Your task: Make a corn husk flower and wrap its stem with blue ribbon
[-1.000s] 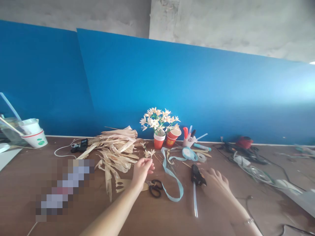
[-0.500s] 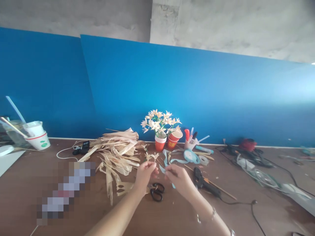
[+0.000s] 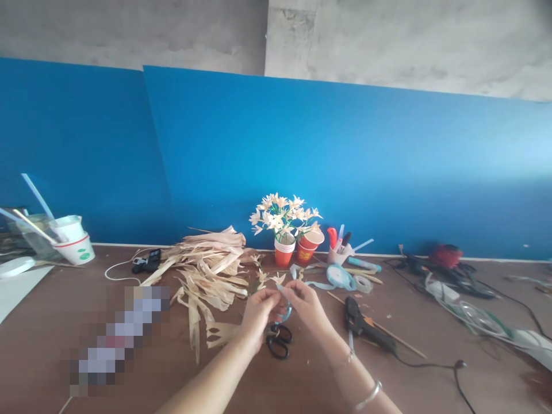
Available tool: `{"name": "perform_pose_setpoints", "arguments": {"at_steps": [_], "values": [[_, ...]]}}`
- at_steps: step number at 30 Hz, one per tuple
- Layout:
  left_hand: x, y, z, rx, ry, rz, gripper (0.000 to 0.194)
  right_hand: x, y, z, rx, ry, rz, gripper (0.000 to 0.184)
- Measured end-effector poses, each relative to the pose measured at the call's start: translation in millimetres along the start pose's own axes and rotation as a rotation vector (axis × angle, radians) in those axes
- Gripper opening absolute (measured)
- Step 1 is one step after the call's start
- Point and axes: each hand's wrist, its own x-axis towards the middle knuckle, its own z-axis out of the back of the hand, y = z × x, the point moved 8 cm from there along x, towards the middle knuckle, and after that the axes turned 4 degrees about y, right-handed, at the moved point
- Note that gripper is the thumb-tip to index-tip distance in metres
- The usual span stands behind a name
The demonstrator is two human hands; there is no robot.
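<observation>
My left hand [image 3: 260, 313] is closed in a pinch around the stem of a small pale husk flower [image 3: 278, 278], whose petals rise above the fingertips. Beside it, my right hand [image 3: 305, 305] pinches a light blue ribbon [image 3: 284, 314] against the stem; the fingertips of both hands nearly touch. Part of the ribbon loops below the fingers, and the exact wrap is hidden. Black-handled scissors [image 3: 279, 341] lie on the table just under the hands. More pale flowers [image 3: 272, 218] stand in a stack of red paper cups [image 3: 283, 256] behind.
Dried corn husks [image 3: 215, 259] are heaped to the left. A ribbon roll [image 3: 340, 276], a tape roll [image 3: 363, 284] and a cup of pens [image 3: 338, 253] stand at the back right. Nearer lies a black glue gun [image 3: 366, 328] with its cord. A blue partition [image 3: 345, 155] bounds the table.
My right hand has moved left and up to meet my left hand, bringing the blue ribbon to the flower's stem. The view has shifted slightly.
</observation>
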Motion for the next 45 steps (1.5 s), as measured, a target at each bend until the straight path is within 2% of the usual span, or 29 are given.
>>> {"name": "perform_pose_setpoints", "arguments": {"at_steps": [9, 16, 24, 26, 28, 31, 33, 35, 40, 45], "values": [[1.1, 2.4, -0.2, 0.033, 0.01, -0.025, 0.031, -1.0, -1.9, 0.9, 0.035, -0.083, -0.046, 0.039], [0.6, 1.5, -1.6, 0.064, 0.022, -0.045, 0.029, -3.1, 1.2, 1.1, 0.046, -0.106, -0.076, 0.038], [0.4, -2.2, -4.4, 0.066, 0.061, -0.067, 0.031, -2.6, -2.8, -0.2, 0.055, -0.094, -0.045, 0.036], [0.7, -2.3, -3.5, 0.053, 0.048, -0.059, 0.032, -3.1, -4.3, 5.4, 0.017, -0.143, -0.011, 0.033], [1.0, -2.0, -1.3, 0.037, 0.023, -0.053, 0.032, -6.5, -2.0, 16.0, -0.064, -0.251, 0.045, 0.031], [1.0, -1.4, 1.0, 0.01, -0.004, -0.058, 0.032, -15.4, 10.3, 25.9, -0.205, -0.37, 0.163, 0.022], [0.7, -1.2, 1.2, 0.01, -0.013, -0.067, 0.032, -19.9, 19.6, 24.3, -0.265, -0.368, 0.227, 0.013], [0.1, -1.0, 0.6, 0.031, -0.018, -0.071, 0.032, -22.3, 25.0, 20.1, -0.299, -0.344, 0.239, 0.014], [-2.4, -2.4, -3.0, 0.074, -0.02, -0.084, 0.03, -22.0, 23.8, 12.2, -0.328, -0.313, 0.163, 0.018], [-3.1, -2.9, -5.8, 0.087, -0.016, -0.083, 0.028, -21.3, 22.3, 10.0, -0.324, -0.321, 0.15, 0.016]]}}
